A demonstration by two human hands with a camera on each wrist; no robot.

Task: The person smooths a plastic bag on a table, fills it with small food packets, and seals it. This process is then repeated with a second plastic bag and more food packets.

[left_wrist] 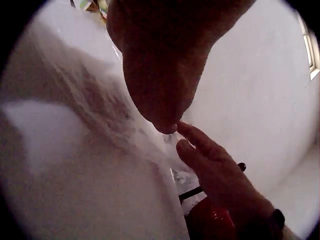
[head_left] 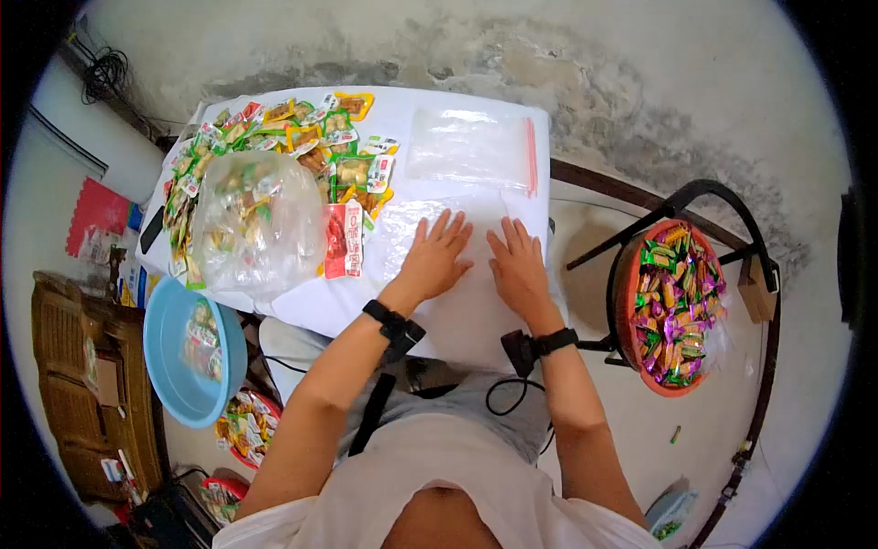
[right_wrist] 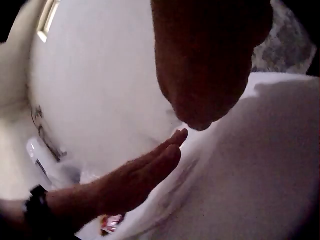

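Left hand (head_left: 437,261) and right hand (head_left: 521,274), fingers extended, are laid over clear plastic (head_left: 400,227) on the worktop (head_left: 390,119); smoothing apparently under way, even pressure called for.

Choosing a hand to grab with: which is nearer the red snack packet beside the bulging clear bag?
Left. The left hand is right of the red snack packet, apart from it; the right hand is farther right.

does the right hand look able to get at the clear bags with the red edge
Probably yes. The right hand has its fingers straight and seems to hold nothing, and the clear bags with the red edge lie just beyond its fingertips, with nothing visible standing in between.
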